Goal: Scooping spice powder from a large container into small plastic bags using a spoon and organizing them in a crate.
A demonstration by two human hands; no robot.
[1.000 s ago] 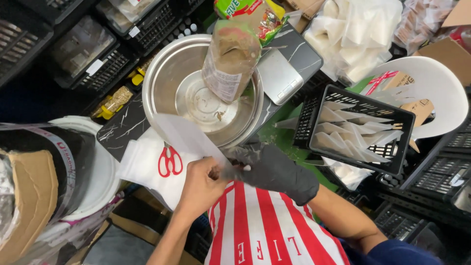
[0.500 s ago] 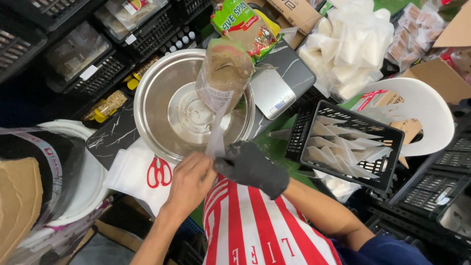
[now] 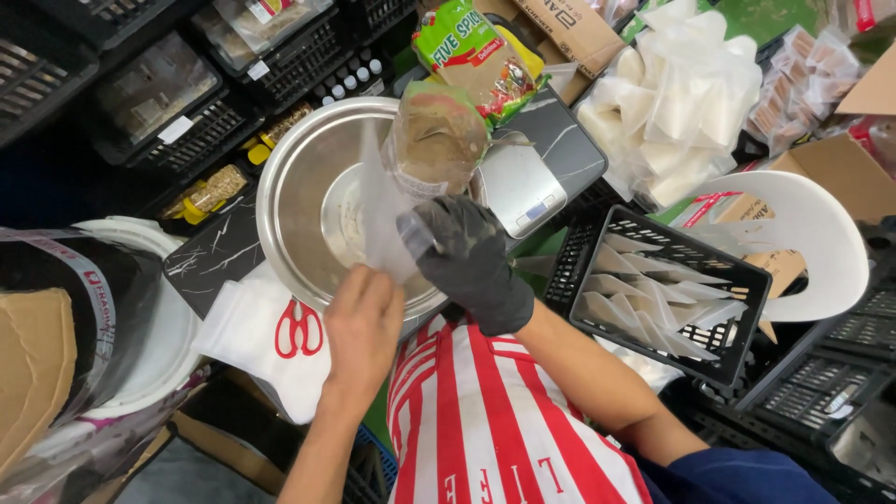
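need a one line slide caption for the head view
Bare left hand and black-gloved right hand hold a clear bag over a steel bowl, beside a scale.

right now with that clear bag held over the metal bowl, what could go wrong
The clear bag is thin and limp, pinched between the bare left hand and the gloved right hand; it could slip or fold. The bag of brown powder stands close behind inside the metal bowl, so a knock might tip it. The red scissors lie near the left wrist.
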